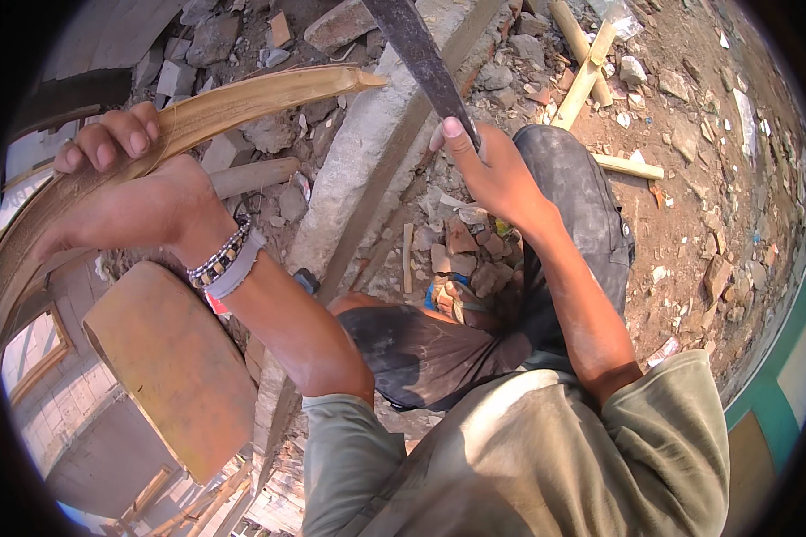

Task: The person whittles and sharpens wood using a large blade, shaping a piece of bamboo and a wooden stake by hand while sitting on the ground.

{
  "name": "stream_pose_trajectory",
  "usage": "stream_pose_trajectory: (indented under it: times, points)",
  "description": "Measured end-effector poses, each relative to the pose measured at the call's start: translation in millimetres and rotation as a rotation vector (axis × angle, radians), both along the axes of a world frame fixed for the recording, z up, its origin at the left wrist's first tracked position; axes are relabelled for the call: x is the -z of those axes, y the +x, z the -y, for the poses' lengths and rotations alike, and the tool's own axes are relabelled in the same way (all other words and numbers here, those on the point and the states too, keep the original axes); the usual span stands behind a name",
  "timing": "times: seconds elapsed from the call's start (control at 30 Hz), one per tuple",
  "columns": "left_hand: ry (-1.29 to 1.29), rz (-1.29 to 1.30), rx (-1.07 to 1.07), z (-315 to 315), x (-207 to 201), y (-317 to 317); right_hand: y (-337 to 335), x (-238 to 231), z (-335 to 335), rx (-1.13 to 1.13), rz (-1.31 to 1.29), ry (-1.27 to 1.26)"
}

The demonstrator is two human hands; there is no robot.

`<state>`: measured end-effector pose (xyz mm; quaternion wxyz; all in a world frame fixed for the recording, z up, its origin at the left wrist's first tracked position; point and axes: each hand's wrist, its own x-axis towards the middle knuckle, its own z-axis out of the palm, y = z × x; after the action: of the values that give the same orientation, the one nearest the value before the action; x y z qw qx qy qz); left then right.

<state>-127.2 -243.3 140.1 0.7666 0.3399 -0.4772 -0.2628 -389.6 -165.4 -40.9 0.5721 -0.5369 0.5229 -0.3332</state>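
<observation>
The person's grey-green shirt [528,447] lies nearest, across the lower middle, with a sleeve on either side. At the left, behind the left forearm, a tan board [175,367] with a rounded far end leans at a slant. Farther off, the left hand [148,204] is clamped on a long, curved strip of wood [260,100]; its fingers curl over the far edge, close together. The strip runs from the left rim to a ragged, pale end near the far middle. A beaded bracelet [225,253] and a pale band [239,268] circle the left wrist. Beyond that wrist, a round pole [255,177] lies among grey rubble [273,132]. A long concrete beam [358,161] crosses the scene, from near left to far middle. Just right of it, the right hand [497,174] is closed around the base of a long, dark blade [421,63], its thumb laid against the metal; the handle is hidden. The blade points far and slightly left, and its tip is out of view. The strip's pale end is near the blade, with a gap between them. Below the right hand, dark trousers [578,206] cover bent legs, and a sandalled foot [457,304] rests beside broken bricks. To the right, two crossed sticks [584,82] and a shorter stick [631,167] lie on stony ground [690,215].
</observation>
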Motion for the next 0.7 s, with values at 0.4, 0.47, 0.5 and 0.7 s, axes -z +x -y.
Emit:
stream_pose_trajectory:
  times: [0.4, 0.47, 0.5, 0.7]
  points:
    - [0.104, 0.320, -0.527, -29.8, -11.2, -25.3, -24.5, -1.7, -18.2, 0.119, 0.118, 0.206]
    - [0.102, 0.462, -0.579, -33.4, -8.2, -24.5, -20.7, -3.2, -22.6, 0.151, 0.250, 0.030]
    - [0.075, 0.548, -0.621, -34.4, -11.1, -23.8, -22.2, -8.5, -24.2, 0.141, 0.254, 0.040]
    - [-0.127, 0.786, -0.656, -6.7, -12.6, -26.8, -25.6, -12.4, -15.8, 0.188, 0.153, 0.022]
